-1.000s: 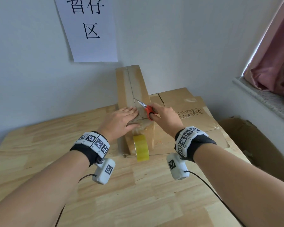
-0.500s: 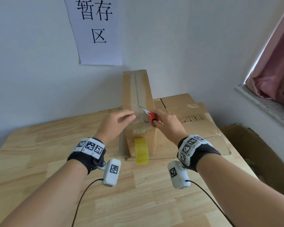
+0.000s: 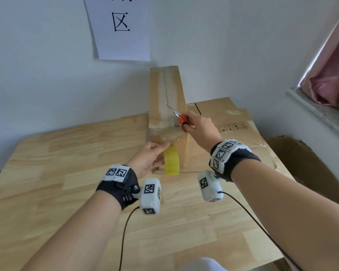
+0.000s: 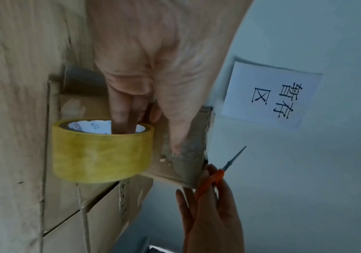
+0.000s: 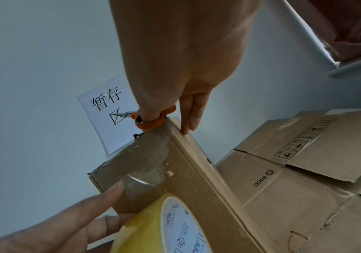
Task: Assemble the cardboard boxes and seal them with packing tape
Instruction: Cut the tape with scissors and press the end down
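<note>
A long narrow cardboard box [image 3: 166,94] lies on the wooden table [image 3: 76,153], clear tape running along its top seam and down its near end. A yellow tape roll [image 3: 171,161] hangs at that near end, still joined to the strip. My left hand [image 3: 149,157] holds the roll [image 4: 101,152], fingers inside its core and the thumb lying against the box's end face. My right hand [image 3: 200,130] grips red-handled scissors [image 3: 181,119] just above the box's near top edge, blades almost together and pointing away. Its lower fingers touch the box's edge [image 5: 196,179].
Flattened cardboard boxes [image 3: 233,118] lie on the table right of the long box. An open brown carton [image 3: 301,163] stands on the floor beyond the table's right edge. A paper sign [image 3: 121,26] hangs on the wall behind; a windowsill and pink curtain [image 3: 333,75] are at right.
My left hand left the box's top and came down to the tape roll at the near end. The right hand kept the scissors near the box's top edge.
</note>
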### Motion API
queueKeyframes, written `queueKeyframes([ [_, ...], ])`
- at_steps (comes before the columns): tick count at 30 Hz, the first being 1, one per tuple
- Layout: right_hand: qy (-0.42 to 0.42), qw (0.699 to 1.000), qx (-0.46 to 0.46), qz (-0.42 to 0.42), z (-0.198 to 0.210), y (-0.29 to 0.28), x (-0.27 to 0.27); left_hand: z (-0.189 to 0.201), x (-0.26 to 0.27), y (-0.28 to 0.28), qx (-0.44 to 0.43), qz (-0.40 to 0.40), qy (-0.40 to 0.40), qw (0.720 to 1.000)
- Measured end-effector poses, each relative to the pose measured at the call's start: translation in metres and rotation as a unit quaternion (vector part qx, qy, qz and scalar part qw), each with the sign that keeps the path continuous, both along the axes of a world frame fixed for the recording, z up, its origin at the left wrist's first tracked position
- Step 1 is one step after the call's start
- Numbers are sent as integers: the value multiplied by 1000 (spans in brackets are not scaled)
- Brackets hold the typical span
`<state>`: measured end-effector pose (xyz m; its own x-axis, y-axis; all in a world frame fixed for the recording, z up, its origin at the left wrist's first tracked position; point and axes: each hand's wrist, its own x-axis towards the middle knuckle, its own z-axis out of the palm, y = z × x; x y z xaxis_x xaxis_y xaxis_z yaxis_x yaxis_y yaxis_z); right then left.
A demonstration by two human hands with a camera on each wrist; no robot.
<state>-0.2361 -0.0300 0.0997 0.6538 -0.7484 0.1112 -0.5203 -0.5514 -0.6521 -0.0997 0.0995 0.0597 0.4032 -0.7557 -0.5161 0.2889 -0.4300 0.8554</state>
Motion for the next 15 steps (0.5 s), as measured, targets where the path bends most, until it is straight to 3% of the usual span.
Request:
queueKeyframes([
  [5, 12, 1000, -5, -9, 0, 0, -1, -7, -12, -2, -25, -3, -24, 999],
  [10, 13, 1000, -11, -8, 0, 2, 0, -4, -17, -1, -19, -29, 7, 999],
  [15, 13, 1000, -15, -6, 1, -1, -1, -8, -18, -7, -9, -2, 61, 998],
])
